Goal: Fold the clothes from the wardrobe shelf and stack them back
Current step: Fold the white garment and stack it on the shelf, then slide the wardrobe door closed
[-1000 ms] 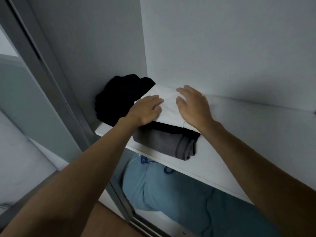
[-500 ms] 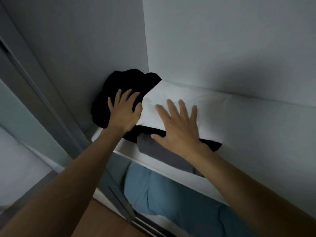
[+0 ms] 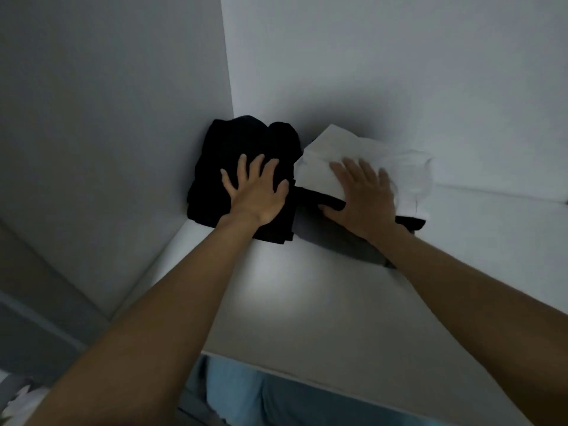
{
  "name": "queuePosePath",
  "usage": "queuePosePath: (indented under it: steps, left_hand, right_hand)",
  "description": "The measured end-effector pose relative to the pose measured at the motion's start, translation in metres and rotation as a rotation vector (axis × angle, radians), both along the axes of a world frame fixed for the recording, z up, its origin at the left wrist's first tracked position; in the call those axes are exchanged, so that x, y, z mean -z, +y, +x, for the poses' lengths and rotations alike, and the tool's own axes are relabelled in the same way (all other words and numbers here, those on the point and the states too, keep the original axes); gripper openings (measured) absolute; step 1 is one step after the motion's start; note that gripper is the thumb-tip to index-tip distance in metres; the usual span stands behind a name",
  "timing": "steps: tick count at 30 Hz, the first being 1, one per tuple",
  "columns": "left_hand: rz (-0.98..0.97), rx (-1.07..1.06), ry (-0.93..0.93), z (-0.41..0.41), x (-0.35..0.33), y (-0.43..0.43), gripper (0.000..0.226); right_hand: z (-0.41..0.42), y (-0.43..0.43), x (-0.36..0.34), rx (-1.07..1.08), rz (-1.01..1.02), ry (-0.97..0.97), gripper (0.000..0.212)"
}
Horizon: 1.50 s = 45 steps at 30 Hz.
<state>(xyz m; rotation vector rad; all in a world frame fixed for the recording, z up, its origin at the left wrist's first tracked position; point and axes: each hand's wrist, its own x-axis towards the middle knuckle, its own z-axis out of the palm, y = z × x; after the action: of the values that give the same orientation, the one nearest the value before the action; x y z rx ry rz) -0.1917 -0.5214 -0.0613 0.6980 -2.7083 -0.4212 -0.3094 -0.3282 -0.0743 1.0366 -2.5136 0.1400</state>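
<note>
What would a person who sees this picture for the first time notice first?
The left hand lies flat on a black pile of clothes in the back left corner of the white shelf. Beside it, the right hand presses flat on a white folded garment, which tops darker folded clothes.

The right hand and forearm hide much of the grey garment.

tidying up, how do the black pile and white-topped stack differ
The black pile is bunched in the corner; the white-topped stack lies flat, layered over black and grey. The left hand rests on the pile, the right hand on the stack. Both sit on the shelf.
</note>
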Motion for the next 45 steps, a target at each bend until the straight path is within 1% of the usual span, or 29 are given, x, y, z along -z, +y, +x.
queuePosePath:
  steps: [4,8,13,17,19,21,23,25,27,29,32,36,37,39,41,45]
  left_hand:
    - [0.035,0.034,-0.03,-0.019,0.0,-0.012,0.057]
    - [0.053,0.048,-0.022,-0.028,0.002,-0.018,0.058]
    - [0.089,0.047,-0.047,-0.023,0.001,-0.017,0.065]
    - [0.119,0.032,-0.095,0.004,-0.008,0.003,0.076]
    - [0.164,0.024,-0.072,0.024,-0.011,0.019,0.077]
    - [0.182,0.013,-0.009,0.049,-0.009,0.036,0.076]
    - [0.17,0.0,0.07,0.08,-0.003,0.053,0.073]
    - [0.168,-0.023,0.107,0.115,0.003,0.07,0.071]
    - [0.151,-0.063,0.105,0.15,0.007,0.085,0.068]
    - [0.127,-0.115,0.108,0.185,0.005,0.097,0.063]
    - [0.098,-0.238,0.174,0.238,-0.007,0.106,0.053]
    - [0.021,-0.397,0.274,0.298,-0.034,0.101,0.033]
    - [0.014,-0.429,0.289,0.309,-0.04,0.097,0.029]
    - [0.018,-0.474,0.311,0.326,-0.05,0.088,0.025]
    - [0.045,-0.491,0.307,0.338,-0.057,0.08,0.027]
    - [0.095,-0.463,0.31,0.347,-0.064,0.076,0.04]
  right_hand:
    - [-0.027,-0.016,0.0,0.001,-0.021,-0.008,0.089]
    - [-0.045,-0.024,0.003,-0.006,-0.035,-0.007,0.088]
    - [-0.047,-0.023,0.001,-0.036,-0.019,-0.021,0.087]
    - [-0.03,-0.005,0.002,-0.093,-0.061,-0.133,0.082]
    - [-0.022,0.008,0.003,-0.146,-0.108,-0.224,0.078]
    - [-0.015,0.019,0.002,-0.235,-0.241,-0.334,0.068]
    - [-0.01,0.028,-0.002,-0.316,-0.513,-0.486,0.049]
    - [-0.006,0.033,-0.006,-0.306,-0.76,-0.643,0.036]
    - [0.0,0.035,-0.008,-0.279,-0.897,-0.74,0.031]
    - [0.016,0.036,-0.011,-0.273,-0.944,-0.764,0.03]
    - [0.059,0.029,-0.018,-0.36,-0.949,-0.824,0.031]
    - [0.141,-0.001,-0.048,-0.559,-0.872,-1.096,0.029]
    - [0.162,-0.011,-0.058,-0.619,-0.848,-1.122,0.028]
    - [0.202,-0.035,-0.077,-0.716,-0.776,-1.098,0.024]
    - [0.241,-0.061,-0.097,-0.775,-0.704,-1.104,0.025]
    - [0.307,-0.111,-0.126,-0.752,-0.627,-1.28,0.037]
